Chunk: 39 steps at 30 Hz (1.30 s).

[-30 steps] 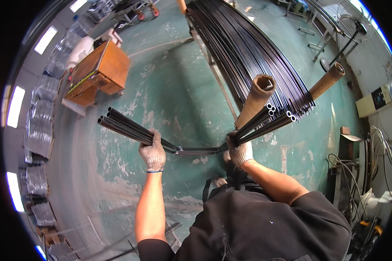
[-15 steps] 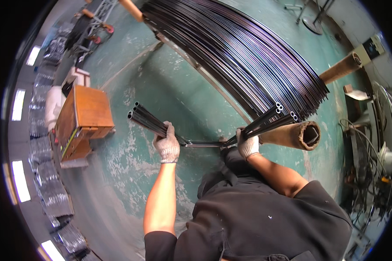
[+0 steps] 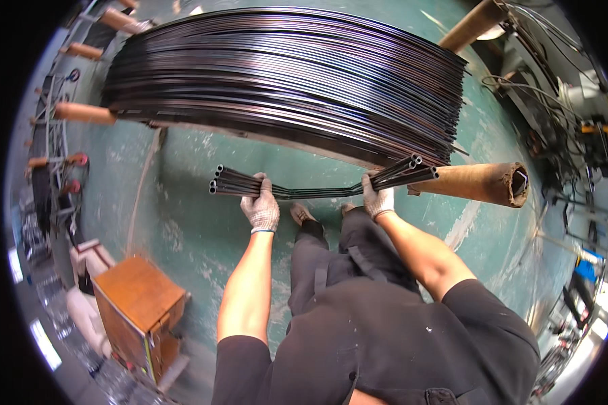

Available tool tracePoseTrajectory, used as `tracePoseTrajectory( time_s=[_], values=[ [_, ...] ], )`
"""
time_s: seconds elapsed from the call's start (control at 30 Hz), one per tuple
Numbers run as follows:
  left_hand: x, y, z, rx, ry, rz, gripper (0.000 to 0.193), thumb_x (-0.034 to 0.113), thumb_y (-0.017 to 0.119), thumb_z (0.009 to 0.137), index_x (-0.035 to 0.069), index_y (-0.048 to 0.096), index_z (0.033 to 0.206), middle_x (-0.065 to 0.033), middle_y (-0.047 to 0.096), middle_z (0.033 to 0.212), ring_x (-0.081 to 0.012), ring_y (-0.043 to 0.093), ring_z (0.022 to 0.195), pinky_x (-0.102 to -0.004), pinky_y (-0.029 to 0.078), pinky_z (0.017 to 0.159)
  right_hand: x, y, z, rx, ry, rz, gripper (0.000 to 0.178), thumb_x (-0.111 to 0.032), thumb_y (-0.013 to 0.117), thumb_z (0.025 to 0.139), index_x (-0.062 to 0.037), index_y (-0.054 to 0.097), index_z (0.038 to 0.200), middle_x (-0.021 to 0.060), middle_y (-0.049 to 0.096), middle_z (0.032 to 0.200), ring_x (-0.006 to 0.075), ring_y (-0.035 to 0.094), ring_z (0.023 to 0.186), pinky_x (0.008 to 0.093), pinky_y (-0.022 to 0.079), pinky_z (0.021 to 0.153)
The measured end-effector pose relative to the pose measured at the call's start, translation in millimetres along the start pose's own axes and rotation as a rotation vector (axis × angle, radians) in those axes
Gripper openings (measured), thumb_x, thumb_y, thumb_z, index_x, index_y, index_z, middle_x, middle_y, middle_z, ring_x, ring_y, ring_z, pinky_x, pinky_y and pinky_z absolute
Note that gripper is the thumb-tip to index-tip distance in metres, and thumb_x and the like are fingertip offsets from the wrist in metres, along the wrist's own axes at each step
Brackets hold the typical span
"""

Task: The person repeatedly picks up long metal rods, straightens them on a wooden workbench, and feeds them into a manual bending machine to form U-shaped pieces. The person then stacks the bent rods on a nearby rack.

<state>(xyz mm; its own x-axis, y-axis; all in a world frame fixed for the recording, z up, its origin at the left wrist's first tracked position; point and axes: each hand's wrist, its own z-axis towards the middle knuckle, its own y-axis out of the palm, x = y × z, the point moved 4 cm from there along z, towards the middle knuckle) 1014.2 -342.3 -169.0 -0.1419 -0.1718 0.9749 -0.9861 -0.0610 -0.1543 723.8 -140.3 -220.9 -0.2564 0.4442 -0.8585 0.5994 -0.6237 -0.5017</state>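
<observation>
A small bundle of bent black metal tubes (image 3: 317,194) hangs across in front of me, with both ends angled up and their hollow openings showing. My left hand (image 3: 261,204), in a whitish knit glove, is closed around the bundle near its left bend. Near the other bend, my gloved right hand (image 3: 378,196) grips the same tubes. Beyond them lies a wide stack of long black tubes (image 3: 290,74), packed side by side on a rack. The bundle's right end overlaps the stack's near edge in the view.
A cardboard-wrapped post (image 3: 473,183) juts out right of my right hand, and another wrapped post (image 3: 476,25) stands at the far right. An orange-brown wooden cabinet (image 3: 138,290) is at lower left. Cables (image 3: 520,88) and equipment line the right side. My shoes (image 3: 302,214) are on green floor.
My view has turned, so the stack now runs almost straight across ahead and the cabinet sits lower left. Both hands keep hold of the tubes, which are now nearer the stack's front edge.
</observation>
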Motion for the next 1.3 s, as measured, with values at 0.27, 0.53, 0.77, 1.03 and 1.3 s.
tracePoseTrajectory(
  time_s=[0.27,0.53,0.77,1.03,1.3],
  values=[
    [-60,56,94,-0.183,0.008,0.138,0.014,0.006,0.079,0.104,0.003,0.083,0.116,-0.0029,0.079,0.110,-0.0149,0.070,0.105,-0.0338,0.056,0.102,72,73,28,0.151,0.145,0.119,0.020,-0.022,0.072,0.110,-0.0063,0.072,0.123,0.0113,0.075,0.109,0.0267,0.071,0.106,0.0399,0.054,0.101],
    [-129,110,134,-0.230,-0.180,0.304,0.027,0.011,0.081,0.103,-0.003,0.081,0.127,-0.0125,0.082,0.126,-0.0224,0.074,0.116,-0.0367,0.055,0.109,179,121,50,-0.016,0.384,-0.101,0.047,-0.039,0.061,0.114,-0.0022,0.069,0.142,0.0177,0.074,0.145,0.0388,0.064,0.139,0.0480,0.044,0.122],
    [-173,121,135,-0.493,-0.138,0.387,0.034,0.009,0.076,0.107,-0.006,0.072,0.138,-0.0134,0.079,0.138,-0.0240,0.072,0.124,-0.0370,0.052,0.113,197,110,50,-0.133,0.626,-0.492,0.070,-0.056,0.055,0.113,-0.0030,0.061,0.157,0.0215,0.062,0.162,0.0412,0.056,0.150,0.0500,0.038,0.130],
    [-153,139,132,-0.490,-0.152,0.489,0.030,0.013,0.074,0.108,-0.005,0.074,0.133,-0.0137,0.082,0.130,-0.0230,0.075,0.117,-0.0344,0.054,0.107,192,92,51,-0.013,0.545,-0.617,0.059,-0.056,0.062,0.108,-0.0073,0.077,0.138,0.0213,0.076,0.138,0.0443,0.073,0.124,0.0498,0.057,0.110],
    [-103,97,96,-0.382,-0.143,0.387,0.021,0.010,0.077,0.102,0.001,0.077,0.121,-0.0071,0.077,0.105,-0.0170,0.069,0.097,-0.0340,0.056,0.095,104,39,24,0.004,0.565,-0.381,0.038,-0.041,0.069,0.105,-0.0030,0.075,0.108,0.0253,0.080,0.104,0.0461,0.077,0.102,0.0494,0.059,0.091]
  ],
)
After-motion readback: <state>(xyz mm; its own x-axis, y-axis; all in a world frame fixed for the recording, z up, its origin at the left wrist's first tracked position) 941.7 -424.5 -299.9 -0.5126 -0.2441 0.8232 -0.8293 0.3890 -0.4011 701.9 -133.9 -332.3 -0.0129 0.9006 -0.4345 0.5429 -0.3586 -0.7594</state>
